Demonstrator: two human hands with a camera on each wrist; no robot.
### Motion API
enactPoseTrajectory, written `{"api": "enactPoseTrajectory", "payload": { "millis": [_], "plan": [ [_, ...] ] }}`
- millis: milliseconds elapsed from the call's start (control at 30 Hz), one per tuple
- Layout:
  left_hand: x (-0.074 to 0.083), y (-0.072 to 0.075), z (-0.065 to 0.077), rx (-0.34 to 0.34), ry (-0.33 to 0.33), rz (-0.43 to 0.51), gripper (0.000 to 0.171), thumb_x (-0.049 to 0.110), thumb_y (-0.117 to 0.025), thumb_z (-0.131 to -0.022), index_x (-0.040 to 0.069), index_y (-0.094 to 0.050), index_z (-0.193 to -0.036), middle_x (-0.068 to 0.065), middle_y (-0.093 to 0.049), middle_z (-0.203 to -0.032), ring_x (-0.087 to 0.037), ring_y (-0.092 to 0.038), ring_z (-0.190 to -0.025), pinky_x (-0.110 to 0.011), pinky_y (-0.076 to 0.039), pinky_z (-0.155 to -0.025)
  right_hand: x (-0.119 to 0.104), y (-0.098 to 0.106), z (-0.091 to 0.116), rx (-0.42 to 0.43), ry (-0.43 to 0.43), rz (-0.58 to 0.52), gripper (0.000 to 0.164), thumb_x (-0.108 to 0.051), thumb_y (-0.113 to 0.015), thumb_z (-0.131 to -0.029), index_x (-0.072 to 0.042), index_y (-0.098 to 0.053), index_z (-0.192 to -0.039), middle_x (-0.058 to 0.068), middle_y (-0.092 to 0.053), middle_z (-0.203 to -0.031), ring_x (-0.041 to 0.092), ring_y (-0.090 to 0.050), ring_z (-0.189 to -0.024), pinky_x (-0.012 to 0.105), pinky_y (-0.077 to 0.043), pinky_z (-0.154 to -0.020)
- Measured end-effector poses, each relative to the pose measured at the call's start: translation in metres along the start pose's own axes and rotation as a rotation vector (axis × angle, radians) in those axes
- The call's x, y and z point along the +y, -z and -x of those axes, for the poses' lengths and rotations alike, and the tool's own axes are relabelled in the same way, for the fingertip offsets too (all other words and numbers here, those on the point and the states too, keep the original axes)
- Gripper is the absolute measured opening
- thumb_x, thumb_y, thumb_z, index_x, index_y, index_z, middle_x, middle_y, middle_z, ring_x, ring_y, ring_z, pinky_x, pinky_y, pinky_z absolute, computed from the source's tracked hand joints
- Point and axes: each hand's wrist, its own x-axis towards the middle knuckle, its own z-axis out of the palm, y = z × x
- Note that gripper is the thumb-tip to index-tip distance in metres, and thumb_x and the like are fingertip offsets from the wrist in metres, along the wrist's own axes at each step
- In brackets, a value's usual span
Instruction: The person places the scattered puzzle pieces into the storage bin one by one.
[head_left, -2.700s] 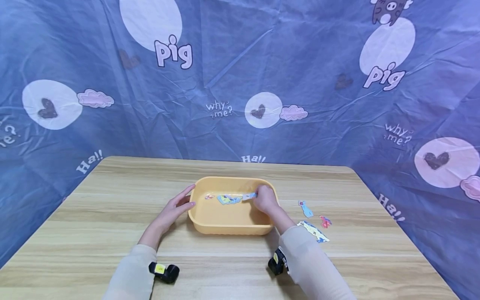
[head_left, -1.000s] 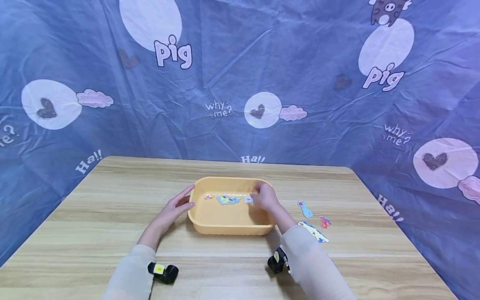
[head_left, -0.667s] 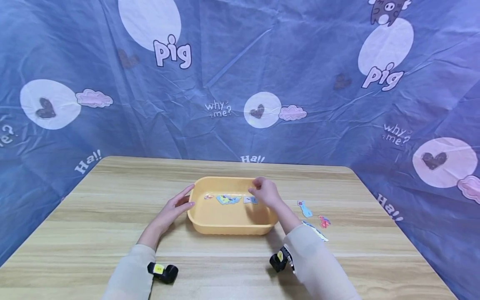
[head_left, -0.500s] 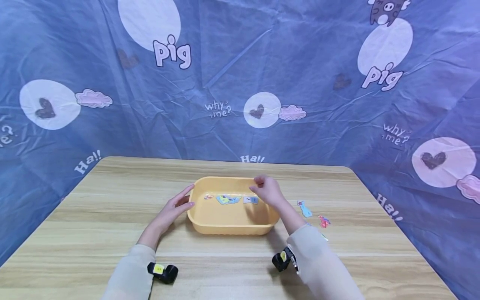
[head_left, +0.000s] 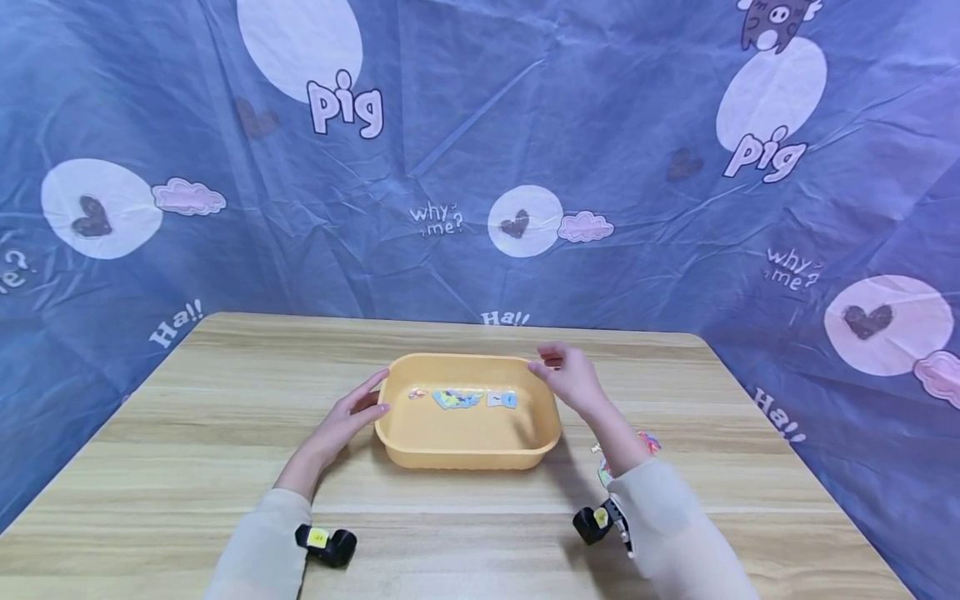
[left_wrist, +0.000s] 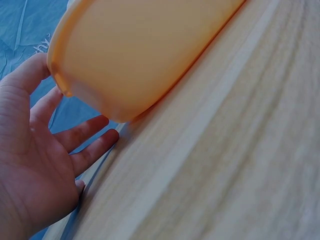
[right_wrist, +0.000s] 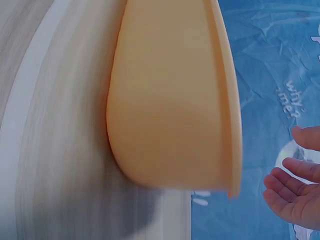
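A yellow-orange plastic basin [head_left: 468, 460] stands mid-table. At its left end my left hand [head_left: 347, 422] rests thumb and fingers against the side; the left wrist view shows the fingers spread along the basin's outer wall. Inside lie a blue-and-yellow flat cutout [head_left: 457, 401], a pale blue cutout [head_left: 501, 400] and a small reddish cutout [head_left: 417, 393]. Over the basin's right rim hovers my right hand [head_left: 576, 383], its fingers loosely bent and holding nothing. In the right wrist view that hand [right_wrist: 300, 195] is apart from the basin wall [right_wrist: 170, 100].
On the wooden table [head_left: 420, 533], right of the basin, a red-and-blue cutout [head_left: 648, 442] lies partly behind my right forearm. Another colourful cutout [head_left: 604, 472] peeks out near the sleeve. A blue printed cloth [head_left: 450, 283] hangs behind the table.
My right hand let go of the pale blue cutout in the basin, then rose and moved right to the rim. Its forearm now covers most cutouts on the table. The left hand stayed put.
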Motion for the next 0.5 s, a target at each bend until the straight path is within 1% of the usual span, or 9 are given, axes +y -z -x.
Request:
{"api": "enactPoseTrajectory", "payload": {
  "millis": [167,333,500],
  "plan": [
    [0.000,-0.001,-0.001,0.006,0.013,-0.009,0.057,0.019,-0.054,-0.085,0.017,-0.029,-0.136,-0.019,-0.036,-0.129,-0.030,-0.033,-0.117,-0.045,-0.024,-0.095,0.013,0.016,0.003,0.018,0.012,0.012,0.035,-0.010,-0.059,-0.080,0.011,-0.052,-0.107,0.026,-0.055,-0.101,0.035,-0.052,-0.093,0.039,-0.043,-0.078],
    [0.001,-0.001,-0.001,0.003,0.011,-0.009,0.056,0.017,-0.053,-0.085,0.016,-0.028,-0.136,-0.019,-0.036,-0.129,-0.030,-0.033,-0.118,-0.044,-0.024,-0.095,0.029,0.031,0.010,0.030,-0.017,0.043,0.036,-0.013,-0.058,-0.082,0.010,-0.051,-0.108,0.027,-0.053,-0.103,0.036,-0.051,-0.096,0.041,-0.043,-0.079],
    [0.000,0.000,0.000,-0.002,-0.001,-0.008,0.058,0.022,-0.055,-0.084,0.016,-0.028,-0.136,-0.019,-0.036,-0.129,-0.029,-0.034,-0.117,-0.044,-0.025,-0.095,0.048,0.043,0.017,0.030,-0.043,0.090,0.038,-0.016,-0.056,-0.083,0.011,-0.050,-0.110,0.028,-0.052,-0.106,0.037,-0.049,-0.098,0.043,-0.042,-0.080]
  ]
}}
